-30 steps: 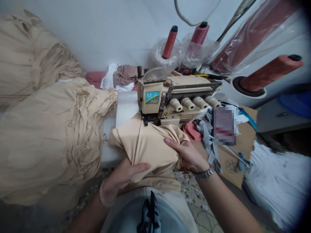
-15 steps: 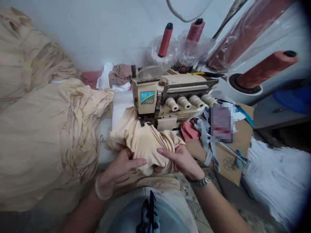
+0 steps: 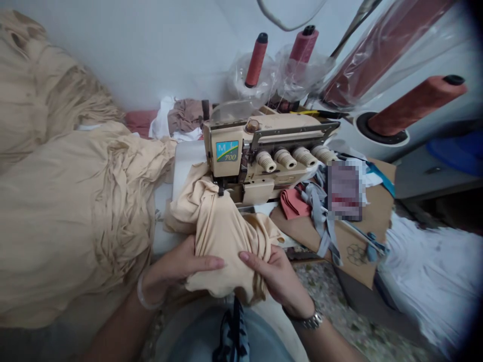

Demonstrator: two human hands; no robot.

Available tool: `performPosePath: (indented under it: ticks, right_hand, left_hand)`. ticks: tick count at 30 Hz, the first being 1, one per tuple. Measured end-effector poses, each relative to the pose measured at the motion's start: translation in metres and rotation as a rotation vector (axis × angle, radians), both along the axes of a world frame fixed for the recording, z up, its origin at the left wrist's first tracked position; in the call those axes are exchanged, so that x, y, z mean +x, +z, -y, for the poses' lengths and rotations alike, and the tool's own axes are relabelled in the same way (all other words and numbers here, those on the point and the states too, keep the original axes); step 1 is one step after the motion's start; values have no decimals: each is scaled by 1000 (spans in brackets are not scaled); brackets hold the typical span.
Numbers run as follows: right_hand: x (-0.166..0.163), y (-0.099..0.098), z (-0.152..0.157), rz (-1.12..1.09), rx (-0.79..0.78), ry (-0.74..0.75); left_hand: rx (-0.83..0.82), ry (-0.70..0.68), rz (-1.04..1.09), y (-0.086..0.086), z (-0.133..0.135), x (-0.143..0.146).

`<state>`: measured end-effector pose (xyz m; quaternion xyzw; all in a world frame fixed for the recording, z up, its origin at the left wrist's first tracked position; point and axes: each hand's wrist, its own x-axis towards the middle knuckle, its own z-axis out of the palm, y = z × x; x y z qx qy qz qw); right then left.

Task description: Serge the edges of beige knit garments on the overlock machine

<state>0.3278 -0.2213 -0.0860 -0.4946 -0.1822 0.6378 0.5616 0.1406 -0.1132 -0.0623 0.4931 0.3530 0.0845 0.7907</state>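
A piece of beige fabric (image 3: 222,226) is stretched between the sewing machine and my two hands. Its far end lies under the presser foot (image 3: 221,189) of the cream overlock machine (image 3: 271,136). My left hand (image 3: 196,261) grips the fabric's left side, thumb on top and fingers hidden beneath. On the right side my right hand (image 3: 271,271) pinches the cloth in the same way, its thumb pointing inward. Loose folds bunch to the left of the presser foot, and the near edge hangs toward my lap.
Large heaps of beige fabric (image 3: 68,211) fill the left side. Thread cones (image 3: 256,60) stand behind the machine, and a bigger cone (image 3: 415,105) leans at right. Grey strips and a salmon cloth (image 3: 295,203) lie on cardboard (image 3: 339,241). White fabric (image 3: 430,276) is piled far right.
Both hands have moved down toward my body, drawing the beige fabric out longer from the presser foot. Its near edge now hangs lower.
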Motion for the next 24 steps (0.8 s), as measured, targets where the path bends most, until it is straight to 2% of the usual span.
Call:
performPosePath:
  ticks: [4, 8, 12, 16, 19, 24]
  right_hand:
    - [-15, -3, 4, -49, -1, -78]
    - [-25, -13, 24, -21, -61, -189]
    - [-30, -24, 49, 148, -115, -219]
    - [-33, -28, 48, 249, -68, -209]
    - [-32, -28, 32, 243, -16, -223]
    - [-29, -29, 2, 264, 71, -268]
  left_hand:
    - [93, -34, -23, -3, -2, -9]
    - [128, 111, -65, -5, 3, -23]
    - [163, 221, -204, 3, 13, -26]
    - [409, 275, -350, 16, 6, -23]
    - [665, 309, -468, 28, -9, -20]
    - [1099, 284, -650, 47, -36, -6]
